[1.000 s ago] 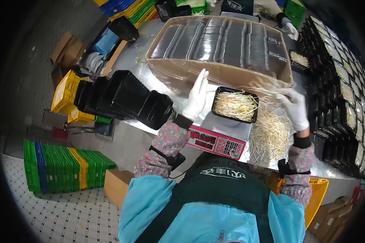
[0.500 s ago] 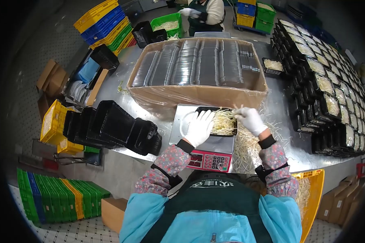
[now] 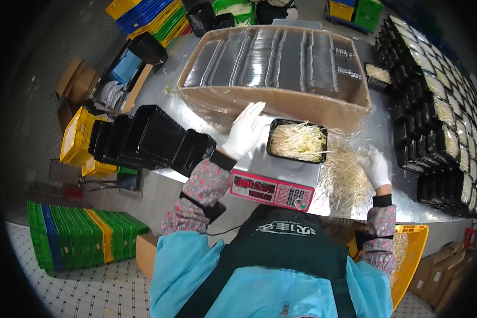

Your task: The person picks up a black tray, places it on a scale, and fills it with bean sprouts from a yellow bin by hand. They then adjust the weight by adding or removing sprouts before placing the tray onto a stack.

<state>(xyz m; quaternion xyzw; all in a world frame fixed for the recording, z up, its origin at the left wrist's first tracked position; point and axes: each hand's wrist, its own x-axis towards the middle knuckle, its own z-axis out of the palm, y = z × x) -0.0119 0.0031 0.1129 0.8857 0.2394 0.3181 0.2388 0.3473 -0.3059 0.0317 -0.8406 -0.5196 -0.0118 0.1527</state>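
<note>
A black tray of bean sprouts (image 3: pixel 297 141) sits on the platform of a scale (image 3: pixel 273 188) with a red keypad panel. My left hand (image 3: pixel 245 131), in a white glove, hovers flat with fingers apart just left of the tray, holding nothing. My right hand (image 3: pixel 375 166), also gloved, rests in a loose pile of bean sprouts (image 3: pixel 344 177) on the metal table, right of the scale; whether it grips sprouts is unclear.
A large cardboard box of clear lids (image 3: pixel 275 58) stands behind the scale. Nested black trays (image 3: pixel 151 138) lie on their side at left. Filled black trays (image 3: pixel 440 116) are stacked at right. A yellow crate (image 3: pixel 411 254) sits by my right hip. Coloured crates stand on the floor.
My left hand lifted off the tray and moved left. My right hand left the tray and dropped right into the loose sprout pile.
</note>
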